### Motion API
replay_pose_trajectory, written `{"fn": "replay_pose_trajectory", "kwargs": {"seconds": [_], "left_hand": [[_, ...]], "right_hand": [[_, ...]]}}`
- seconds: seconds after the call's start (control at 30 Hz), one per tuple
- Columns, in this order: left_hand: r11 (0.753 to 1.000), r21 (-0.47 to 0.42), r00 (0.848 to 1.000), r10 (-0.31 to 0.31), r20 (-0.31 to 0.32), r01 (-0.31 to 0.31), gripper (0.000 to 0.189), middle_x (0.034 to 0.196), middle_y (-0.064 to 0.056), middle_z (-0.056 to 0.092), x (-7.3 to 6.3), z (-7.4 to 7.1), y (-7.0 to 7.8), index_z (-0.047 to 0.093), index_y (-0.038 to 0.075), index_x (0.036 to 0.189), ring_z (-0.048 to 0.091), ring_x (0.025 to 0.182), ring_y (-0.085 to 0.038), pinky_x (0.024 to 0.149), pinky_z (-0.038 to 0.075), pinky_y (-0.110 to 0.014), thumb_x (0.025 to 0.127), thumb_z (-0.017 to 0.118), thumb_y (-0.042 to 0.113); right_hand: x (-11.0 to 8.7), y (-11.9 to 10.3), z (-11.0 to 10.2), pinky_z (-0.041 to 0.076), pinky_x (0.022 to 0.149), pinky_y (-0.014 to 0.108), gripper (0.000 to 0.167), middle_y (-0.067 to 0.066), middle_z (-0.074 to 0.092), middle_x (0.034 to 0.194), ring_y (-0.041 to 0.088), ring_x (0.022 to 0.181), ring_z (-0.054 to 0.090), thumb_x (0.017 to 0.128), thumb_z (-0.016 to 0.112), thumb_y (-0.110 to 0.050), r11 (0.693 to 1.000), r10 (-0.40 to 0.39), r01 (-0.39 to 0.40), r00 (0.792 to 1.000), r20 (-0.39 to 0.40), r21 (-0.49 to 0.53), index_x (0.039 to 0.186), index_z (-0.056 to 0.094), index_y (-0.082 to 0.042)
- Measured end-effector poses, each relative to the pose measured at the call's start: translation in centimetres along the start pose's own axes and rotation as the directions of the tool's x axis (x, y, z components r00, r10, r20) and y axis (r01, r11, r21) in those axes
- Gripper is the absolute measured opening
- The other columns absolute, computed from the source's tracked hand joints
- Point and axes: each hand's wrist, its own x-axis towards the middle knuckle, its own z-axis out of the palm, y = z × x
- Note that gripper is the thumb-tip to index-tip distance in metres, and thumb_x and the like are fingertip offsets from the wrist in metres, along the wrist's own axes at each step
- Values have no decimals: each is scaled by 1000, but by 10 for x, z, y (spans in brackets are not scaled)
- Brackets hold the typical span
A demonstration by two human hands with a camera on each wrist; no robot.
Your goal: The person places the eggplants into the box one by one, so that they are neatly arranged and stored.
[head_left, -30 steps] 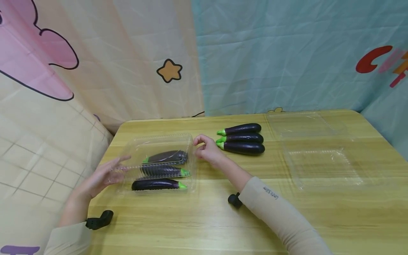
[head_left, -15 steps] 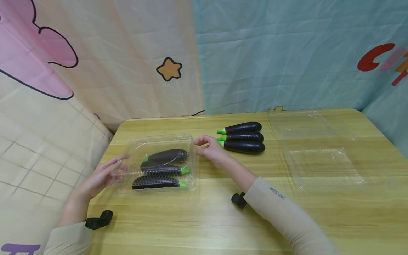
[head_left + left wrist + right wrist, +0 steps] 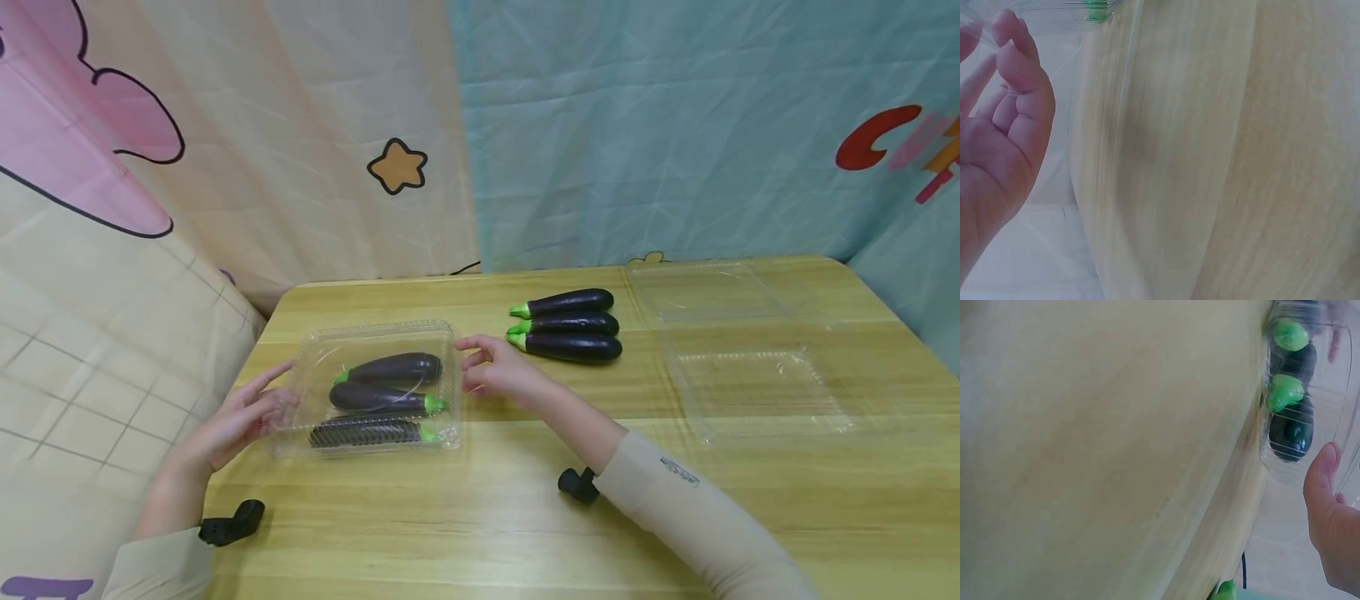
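A clear plastic clamshell container (image 3: 367,452) stands on the left of the table with three dark purple eggplants (image 3: 397,367) inside. Its ribbed hinged lid (image 3: 318,343) leans forward over them, the front edge low above the nearest eggplant. My left hand (image 3: 243,417) holds the lid's left side, thumb and fingertips at the plastic in the left wrist view. At the opposite side, my right hand (image 3: 506,371) pinches the lid's edge; the right wrist view shows the thumb (image 3: 1322,472) against it. Green stems (image 3: 1286,394) show through the container wall there.
Three more eggplants (image 3: 573,347) lie side by side behind my right hand, stems to the left. Another clear container (image 3: 690,408) lies spread open at the right, its lid (image 3: 720,292) toward the back. A patterned curtain (image 3: 585,150) hangs behind the table.
The lid's front edge has swung forward and down, passing from above the middle eggplant to the nearest one. Both hands have come down with it; the right forearm has shifted right.
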Motion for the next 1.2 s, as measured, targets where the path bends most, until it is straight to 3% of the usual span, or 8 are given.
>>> {"fn": "replay_pose_trajectory", "kwargs": {"seconds": [0.27,0.5,0.9,1.03,1.2], "left_hand": [[999,38,1000,-4,31,2,48,112,2,60,-3,-2,-1,31,29,145,61,89,-9,72,50,-24,102,32,7],[999,34,999,4,43,-5,49,115,3,60,-4,-2,-3,29,28,146,59,97,-9,71,49,-22,102,32,7],[999,41,999,15,34,-16,51,116,3,61,-7,0,-5,29,28,146,57,87,-5,66,46,-20,101,33,4],[999,19,999,26,44,-27,52,114,1,61,-8,-1,-6,31,28,145,58,86,-6,67,48,-20,101,34,1],[1000,-1,998,30,49,-30,51,111,1,61,-8,-1,-7,36,28,142,60,90,-8,71,50,-22,100,35,-1]], "right_hand": [[-10,4,4,53,72,36,79,18,49,111,20,72,56,73,61,14,1000,8,-8,998,65,-14,143,34,-12],[-18,5,8,52,70,33,89,17,46,110,21,72,55,70,63,14,999,37,-36,996,79,-17,145,29,-19],[-26,8,13,54,70,39,99,19,46,108,22,71,57,66,68,17,999,34,-33,994,107,-6,147,24,-19],[-28,9,15,54,66,37,102,17,48,103,22,70,57,66,69,16,999,43,-42,992,119,-11,148,19,-20],[-32,9,16,54,64,39,104,14,56,84,21,61,60,71,67,16,998,54,-57,983,176,13,149,9,-21]]}}
